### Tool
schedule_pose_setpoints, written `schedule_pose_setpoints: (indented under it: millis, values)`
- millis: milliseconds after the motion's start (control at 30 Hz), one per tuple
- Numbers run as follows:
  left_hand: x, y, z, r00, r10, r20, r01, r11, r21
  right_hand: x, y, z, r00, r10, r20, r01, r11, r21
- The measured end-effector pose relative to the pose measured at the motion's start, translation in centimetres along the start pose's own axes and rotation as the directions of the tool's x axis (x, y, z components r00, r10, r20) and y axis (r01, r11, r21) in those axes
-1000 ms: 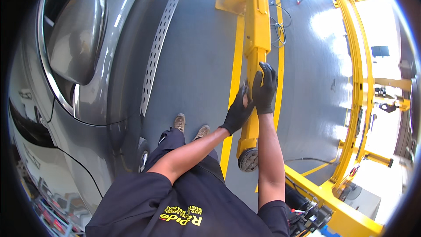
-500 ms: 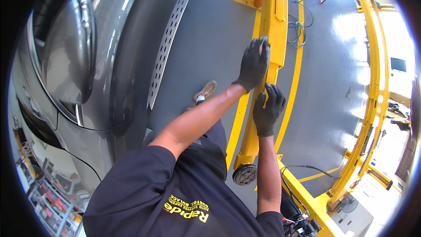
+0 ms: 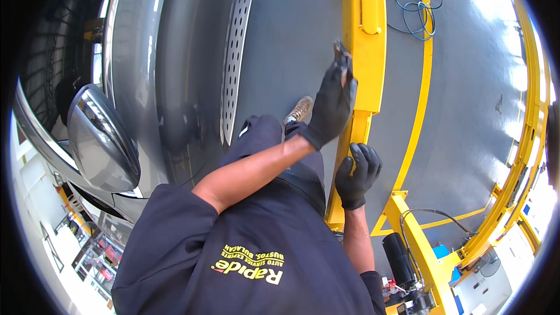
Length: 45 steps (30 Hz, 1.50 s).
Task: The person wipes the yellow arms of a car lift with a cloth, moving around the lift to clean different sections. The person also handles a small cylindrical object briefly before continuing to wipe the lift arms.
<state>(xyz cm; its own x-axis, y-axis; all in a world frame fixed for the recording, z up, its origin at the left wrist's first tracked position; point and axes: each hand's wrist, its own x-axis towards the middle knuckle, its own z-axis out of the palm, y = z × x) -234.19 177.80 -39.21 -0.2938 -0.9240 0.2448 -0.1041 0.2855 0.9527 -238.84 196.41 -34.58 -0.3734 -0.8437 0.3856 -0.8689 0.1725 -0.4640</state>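
The left hand (image 3: 333, 102), in a black glove, is held out nearly flat, fingers stretched forward and together, along the left side of the thick section of a yellow lift arm (image 3: 367, 67). Nearer the body, the right hand (image 3: 357, 176), gloved too, has its fingers loosely bent beside the arm's narrower section (image 3: 360, 129) (whether it grips or only rests there, I cannot tell). The arm runs lengthwise from the top edge down between the hands and the person's right side, with a thin yellow rod (image 3: 371, 28) on its thick part. To its right a coiled cable (image 3: 421, 14) lies on the grey floor (image 3: 461, 111), across a painted yellow line (image 3: 415, 140). One brown shoe (image 3: 300, 108) shows left of the arm. Farther left stands a grey car (image 3: 133, 41) with its side mirror (image 3: 99, 146) and a perforated metal step (image 3: 237, 46); at lower right, a black cylinder (image 3: 398, 259) is beside a yellow beam (image 3: 429, 262).
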Motion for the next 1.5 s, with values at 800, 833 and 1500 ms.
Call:
schedule_pose_setpoints:
  millis: [800,833,1500]
  values:
    - [7.6,-5.2,-2.1,0.938,0.128,0.323,-0.072,0.981,-0.182,22.4,2.0,8.7,0.928,0.332,-0.170,-0.317,0.942,0.109]
    - [9.7,-6.1,-0.6,0.972,0.137,0.193,-0.096,0.974,-0.206,22.3,2.0,8.6,0.928,0.333,-0.168,-0.317,0.941,0.115]
    - [14.3,-8.6,0.1,0.985,0.159,0.068,-0.159,0.987,-0.005,22.7,1.8,8.4,0.922,0.358,-0.144,-0.336,0.928,0.161]
